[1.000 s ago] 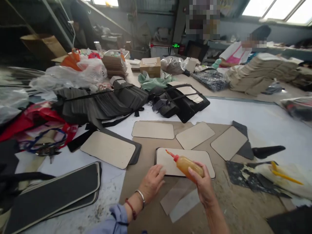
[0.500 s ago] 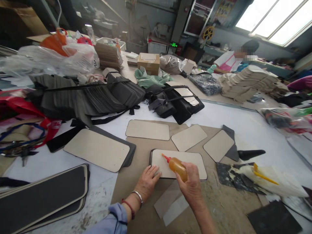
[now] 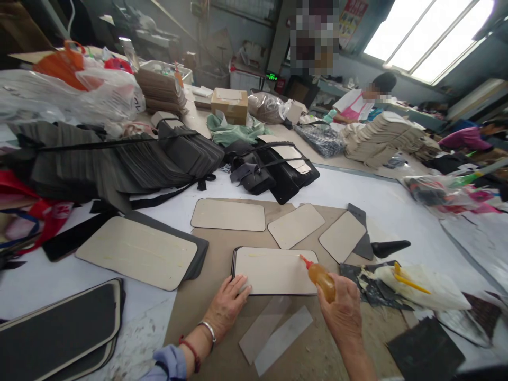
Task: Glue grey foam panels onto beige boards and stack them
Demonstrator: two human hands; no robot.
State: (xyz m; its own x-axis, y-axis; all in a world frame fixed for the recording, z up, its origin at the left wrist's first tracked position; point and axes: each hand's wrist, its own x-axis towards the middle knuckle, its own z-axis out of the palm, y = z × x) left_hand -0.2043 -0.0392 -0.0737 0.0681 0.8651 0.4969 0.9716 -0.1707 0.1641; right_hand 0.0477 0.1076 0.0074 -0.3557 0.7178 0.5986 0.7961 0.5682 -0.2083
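In the head view, a beige rounded panel [image 3: 273, 278] lies on top of a small stack on brown board. My left hand [image 3: 228, 299] rests on its lower left corner, fingers stretched out flat. My right hand [image 3: 342, 304] is wrapped round a squeeze bottle [image 3: 320, 279] of amber liquid, probably glue. The bottle's red nozzle points at the panel's upper right part. A thin yellowish line runs along the panel's top edge from the left to the nozzle. Another beige panel [image 3: 138, 251] to the left carries similar yellowish lines.
More beige panels [image 3: 228, 215] lie behind. Dark panels [image 3: 59, 328] are stacked at left. A strapped bundle of grey pieces [image 3: 130, 159] stands behind them. On the right are a black tapered tool [image 3: 391, 248] and a white bag with a yellow strip [image 3: 420, 286]. Two people sit farther back.
My right hand has moved the bottle rightward along the panel's top edge, leaving a thin line behind the nozzle. My left hand stays at the corner. The view has shifted slightly.
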